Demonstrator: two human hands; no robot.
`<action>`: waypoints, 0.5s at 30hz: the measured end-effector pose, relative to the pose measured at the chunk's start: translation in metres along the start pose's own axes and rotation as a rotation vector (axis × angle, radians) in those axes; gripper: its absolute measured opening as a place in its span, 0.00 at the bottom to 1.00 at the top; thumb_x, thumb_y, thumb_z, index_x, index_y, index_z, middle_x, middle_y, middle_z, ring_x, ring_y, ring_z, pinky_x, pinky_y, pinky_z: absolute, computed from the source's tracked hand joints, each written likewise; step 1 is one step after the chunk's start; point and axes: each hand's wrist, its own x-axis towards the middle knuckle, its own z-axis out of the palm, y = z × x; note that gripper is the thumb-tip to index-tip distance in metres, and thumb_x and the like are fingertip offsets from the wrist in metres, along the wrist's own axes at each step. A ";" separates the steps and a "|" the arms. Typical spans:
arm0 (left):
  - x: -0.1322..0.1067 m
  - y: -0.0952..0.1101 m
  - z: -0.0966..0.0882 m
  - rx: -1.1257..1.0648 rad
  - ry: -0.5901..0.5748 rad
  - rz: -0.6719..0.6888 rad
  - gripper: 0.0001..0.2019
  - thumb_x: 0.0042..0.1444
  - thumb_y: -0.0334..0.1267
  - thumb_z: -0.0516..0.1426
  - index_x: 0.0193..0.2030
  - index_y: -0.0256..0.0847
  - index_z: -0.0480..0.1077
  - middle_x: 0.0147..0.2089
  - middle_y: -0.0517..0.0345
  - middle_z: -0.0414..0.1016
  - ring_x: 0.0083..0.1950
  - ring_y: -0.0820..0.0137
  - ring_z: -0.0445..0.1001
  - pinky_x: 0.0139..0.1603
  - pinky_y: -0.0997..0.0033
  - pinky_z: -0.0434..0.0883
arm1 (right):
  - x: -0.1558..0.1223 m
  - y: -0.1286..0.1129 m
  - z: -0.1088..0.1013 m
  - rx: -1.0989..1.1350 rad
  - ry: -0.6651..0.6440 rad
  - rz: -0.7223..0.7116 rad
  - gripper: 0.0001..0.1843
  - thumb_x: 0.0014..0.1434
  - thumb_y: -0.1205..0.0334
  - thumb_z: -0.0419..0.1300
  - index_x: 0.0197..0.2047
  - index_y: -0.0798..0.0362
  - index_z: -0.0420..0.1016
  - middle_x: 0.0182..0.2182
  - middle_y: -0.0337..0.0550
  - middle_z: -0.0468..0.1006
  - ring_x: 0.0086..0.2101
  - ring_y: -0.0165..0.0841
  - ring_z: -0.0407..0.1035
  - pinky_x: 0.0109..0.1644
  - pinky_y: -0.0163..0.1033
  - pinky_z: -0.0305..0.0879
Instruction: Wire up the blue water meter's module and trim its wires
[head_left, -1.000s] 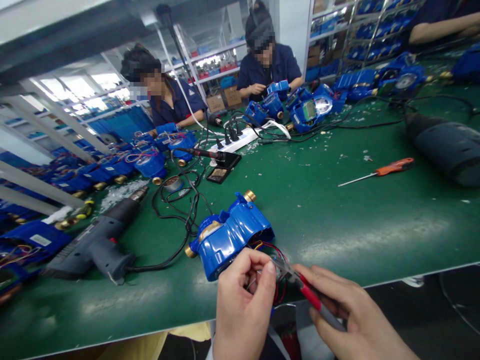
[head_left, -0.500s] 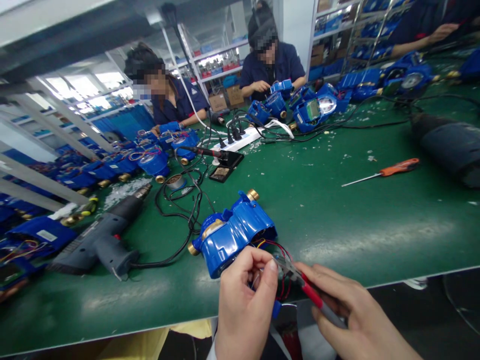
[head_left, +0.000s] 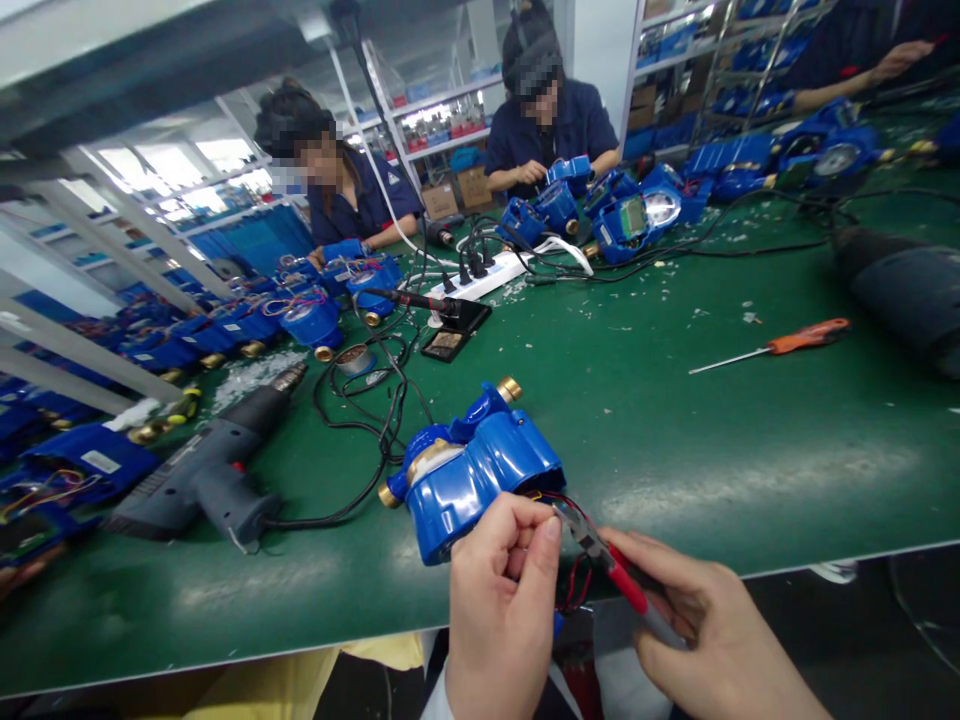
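A blue water meter (head_left: 480, 480) with brass end fittings lies on the green bench in front of me. Thin red and dark wires (head_left: 576, 585) come out of its near right side and hang by the bench edge. My left hand (head_left: 506, 600) is closed in a pinch beside the meter, thumb against forefinger, apparently on a thin wire mostly hidden by the fingers. Red-and-grey-handled pliers (head_left: 628, 588) are gripped in my right hand (head_left: 705, 610), their jaws right at my left fingertips. Whether the jaws touch the wire I cannot tell.
A heat gun (head_left: 217, 460) lies left, its cord looping near a solder reel (head_left: 355, 360). Beyond are a soldering iron (head_left: 412, 299) on its stand and a power strip (head_left: 487, 277). An orange screwdriver (head_left: 806, 337) lies right. Co-workers (head_left: 551, 120) sit opposite among several meters.
The view has shifted slightly, so the scene sits a little further right. Both hands keep their grips, with the pliers still at the left fingertips. The meter looks slightly turned.
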 end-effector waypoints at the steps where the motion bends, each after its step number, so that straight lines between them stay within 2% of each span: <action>1: -0.001 0.000 -0.001 0.005 0.003 0.006 0.10 0.58 0.39 0.55 0.28 0.38 0.70 0.22 0.64 0.67 0.22 0.78 0.63 0.23 0.83 0.61 | 0.000 0.002 -0.002 0.009 0.043 0.009 0.20 0.46 0.68 0.57 0.43 0.52 0.80 0.35 0.44 0.78 0.37 0.37 0.76 0.41 0.36 0.76; 3: -0.004 0.000 -0.003 0.023 0.031 0.006 0.10 0.59 0.40 0.55 0.28 0.38 0.70 0.22 0.63 0.67 0.23 0.78 0.64 0.24 0.83 0.62 | 0.001 0.003 -0.015 0.040 0.217 -0.005 0.18 0.47 0.67 0.59 0.43 0.50 0.79 0.31 0.43 0.77 0.32 0.36 0.74 0.36 0.37 0.75; 5: -0.007 -0.002 -0.006 0.037 0.099 -0.014 0.11 0.58 0.41 0.56 0.28 0.39 0.70 0.22 0.64 0.65 0.23 0.77 0.63 0.24 0.82 0.61 | 0.004 -0.001 -0.038 0.110 0.464 -0.062 0.17 0.49 0.67 0.59 0.44 0.47 0.76 0.27 0.40 0.72 0.26 0.33 0.69 0.27 0.33 0.70; 7: -0.009 -0.003 -0.007 0.035 0.133 -0.032 0.11 0.59 0.43 0.56 0.29 0.39 0.70 0.22 0.65 0.63 0.23 0.77 0.61 0.22 0.82 0.59 | 0.006 -0.010 -0.058 0.156 0.596 -0.096 0.18 0.51 0.69 0.57 0.45 0.42 0.71 0.28 0.38 0.67 0.25 0.30 0.66 0.25 0.30 0.65; 9: -0.009 -0.002 -0.005 0.020 0.099 -0.030 0.12 0.59 0.43 0.55 0.30 0.39 0.70 0.22 0.65 0.64 0.23 0.77 0.62 0.23 0.81 0.59 | 0.007 -0.018 -0.068 0.194 0.566 -0.066 0.17 0.48 0.69 0.59 0.42 0.44 0.73 0.27 0.38 0.65 0.24 0.29 0.64 0.24 0.28 0.63; 11: -0.007 0.000 -0.002 0.016 0.049 -0.012 0.11 0.60 0.43 0.55 0.30 0.39 0.69 0.22 0.64 0.65 0.24 0.77 0.63 0.24 0.81 0.60 | 0.006 -0.022 -0.065 0.212 0.485 -0.037 0.17 0.44 0.68 0.61 0.40 0.46 0.75 0.25 0.39 0.66 0.24 0.29 0.64 0.23 0.28 0.63; 15: -0.003 0.004 0.001 0.015 0.031 -0.027 0.10 0.58 0.41 0.55 0.29 0.38 0.69 0.22 0.64 0.66 0.23 0.78 0.63 0.24 0.82 0.60 | 0.002 -0.015 -0.055 0.138 0.396 -0.013 0.20 0.46 0.63 0.64 0.45 0.47 0.77 0.28 0.40 0.69 0.26 0.29 0.65 0.26 0.26 0.65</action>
